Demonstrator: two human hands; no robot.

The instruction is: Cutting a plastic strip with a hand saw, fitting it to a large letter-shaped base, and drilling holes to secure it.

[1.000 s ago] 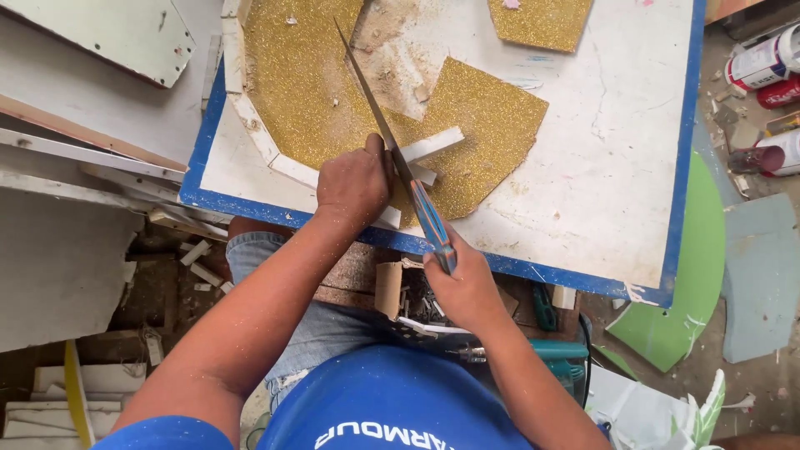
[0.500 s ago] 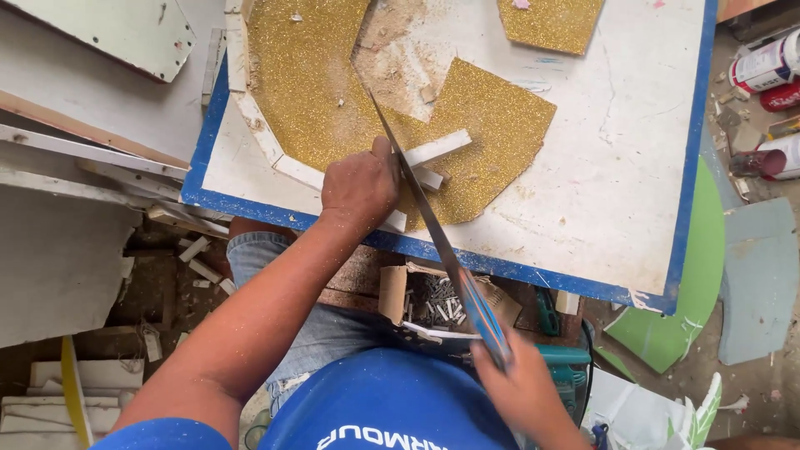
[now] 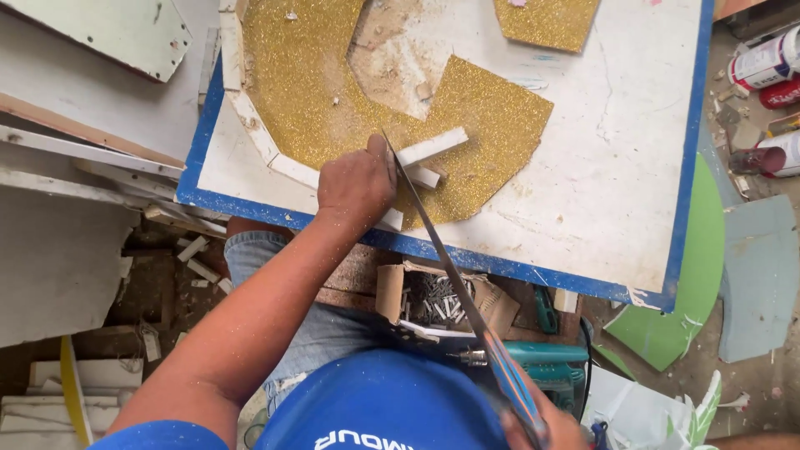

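My left hand (image 3: pixel 357 187) presses down on a thin white strip (image 3: pixel 427 148) that lies across a gold glitter sheet (image 3: pixel 333 92) on a white board with a blue edge (image 3: pixel 608 192). A long narrow saw blade (image 3: pixel 433 250) runs from beside my left thumb back toward me. My right hand (image 3: pixel 546 427) grips its blue handle at the bottom of the view, mostly cut off by the frame. A second short white strip (image 3: pixel 423 176) lies just under the first. White strips border the glitter sheet's left edge (image 3: pixel 250 125).
An open cardboard box of small metal fasteners (image 3: pixel 437 300) sits below the board's near edge, beside a green power tool (image 3: pixel 542 367). Spray cans (image 3: pixel 771 62) stand at the right. A green round panel (image 3: pixel 675 317) and white scrap boards (image 3: pixel 58 275) lie around.
My right hand has drawn the saw back toward me, so the blade tip has slid from the far glitter sheet to beside my left thumb. The left hand stays put.
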